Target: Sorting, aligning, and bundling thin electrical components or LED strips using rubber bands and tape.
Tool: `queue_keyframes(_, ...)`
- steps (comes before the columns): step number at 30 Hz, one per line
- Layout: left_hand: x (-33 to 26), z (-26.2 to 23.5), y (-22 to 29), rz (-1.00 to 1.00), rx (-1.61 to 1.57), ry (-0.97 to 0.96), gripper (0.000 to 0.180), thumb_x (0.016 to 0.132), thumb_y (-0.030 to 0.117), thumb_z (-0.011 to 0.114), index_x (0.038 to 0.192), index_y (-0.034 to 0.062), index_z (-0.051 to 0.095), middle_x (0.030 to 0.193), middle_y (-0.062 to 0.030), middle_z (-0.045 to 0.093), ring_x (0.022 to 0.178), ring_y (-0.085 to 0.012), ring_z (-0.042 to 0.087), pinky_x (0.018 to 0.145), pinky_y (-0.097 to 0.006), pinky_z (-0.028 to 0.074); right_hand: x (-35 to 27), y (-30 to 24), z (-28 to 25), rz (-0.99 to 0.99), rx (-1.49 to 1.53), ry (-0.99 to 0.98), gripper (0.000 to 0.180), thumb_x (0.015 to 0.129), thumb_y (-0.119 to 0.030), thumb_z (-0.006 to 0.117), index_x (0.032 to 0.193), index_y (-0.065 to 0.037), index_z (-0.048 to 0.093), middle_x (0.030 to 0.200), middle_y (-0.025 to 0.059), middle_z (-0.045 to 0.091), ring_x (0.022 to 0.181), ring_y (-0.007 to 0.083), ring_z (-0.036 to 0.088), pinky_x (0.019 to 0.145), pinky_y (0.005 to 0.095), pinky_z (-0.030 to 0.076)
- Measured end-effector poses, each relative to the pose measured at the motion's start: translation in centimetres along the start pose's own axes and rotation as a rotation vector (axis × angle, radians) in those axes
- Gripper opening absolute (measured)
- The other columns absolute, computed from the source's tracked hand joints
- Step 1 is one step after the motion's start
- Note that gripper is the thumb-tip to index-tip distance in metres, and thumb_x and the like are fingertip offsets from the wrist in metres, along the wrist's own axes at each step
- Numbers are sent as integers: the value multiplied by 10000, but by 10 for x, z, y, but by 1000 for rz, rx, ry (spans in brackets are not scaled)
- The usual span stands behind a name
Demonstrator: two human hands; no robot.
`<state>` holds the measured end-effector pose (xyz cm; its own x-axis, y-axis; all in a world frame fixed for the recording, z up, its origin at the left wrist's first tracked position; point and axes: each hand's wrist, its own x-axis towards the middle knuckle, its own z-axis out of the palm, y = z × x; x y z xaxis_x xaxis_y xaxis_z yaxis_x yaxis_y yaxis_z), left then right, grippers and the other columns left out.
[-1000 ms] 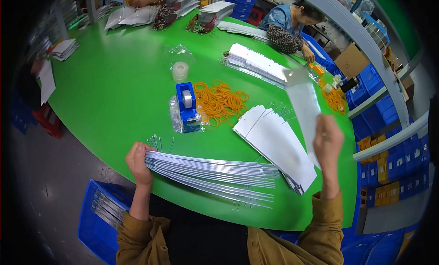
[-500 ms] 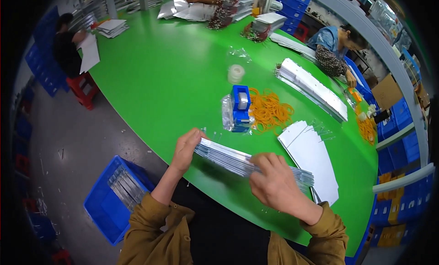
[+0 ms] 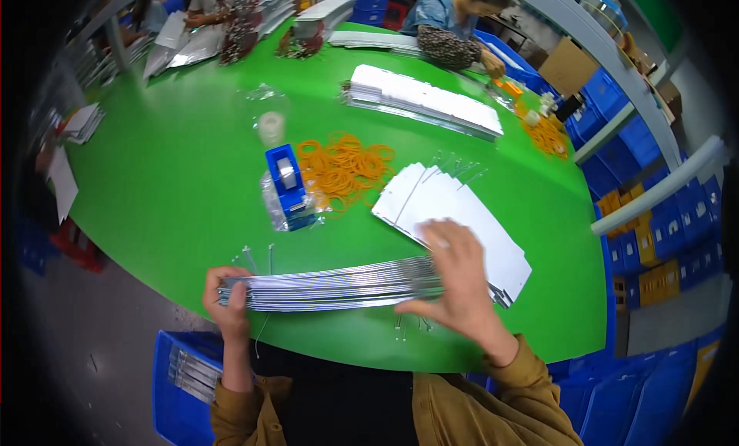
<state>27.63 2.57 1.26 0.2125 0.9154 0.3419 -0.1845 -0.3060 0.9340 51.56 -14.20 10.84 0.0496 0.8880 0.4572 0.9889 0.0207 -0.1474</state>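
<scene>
Over the near side of the green table (image 3: 169, 161), the left hand (image 3: 225, 301) is closed around the left end of one bundle of silver strips (image 3: 331, 289). The right hand (image 3: 459, 280) is spread wide, thumb and fingers apart about the bundle's right end; whether it touches, I cannot tell. Near left, one blue bin (image 3: 171, 415) contains several metallic pieces (image 3: 192, 375). Beyond the bundle, right, lies one fanned stack of white panels (image 3: 454, 203); left of that, one blue tape dispenser (image 3: 291, 186) holds one roll (image 3: 286, 172).
</scene>
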Motion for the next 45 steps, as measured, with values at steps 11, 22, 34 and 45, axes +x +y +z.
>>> queue_keyframes(11,0,-9,19,-30,-86,-38,203,793,178,496,917,17,497,777,-111,547,676,-166,491,665,-255,392,-36,17,55,622,1063,401,347,679,-77,709,971,-40,526,888,63,563,717,128,515,653,248,425)
queue_keyframes(22,19,34,123,576,816,-423,557,708,214,638,1202,15,471,1217,-168,481,1084,-325,479,947,-415,363,-7,-2,61,701,1116,286,205,727,-38,653,900,-42,542,806,33,570,661,100,504,616,223,420)
queue_keyframes(34,10,83,88,626,1125,-856,376,674,286,676,877,44,472,718,-49,466,597,-178,451,559,-285,370,63,60,69,286,856,-15,217,702,-20,576,917,-18,609,787,74,543,697,155,506,671,249,417)
queue_keyframes(45,-20,83,94,585,1077,-845,374,668,259,675,895,38,477,732,-56,477,605,-185,463,570,-292,379,68,69,130,5,375,94,25,791,-53,573,801,-30,566,822,98,580,589,160,500,562,239,419)
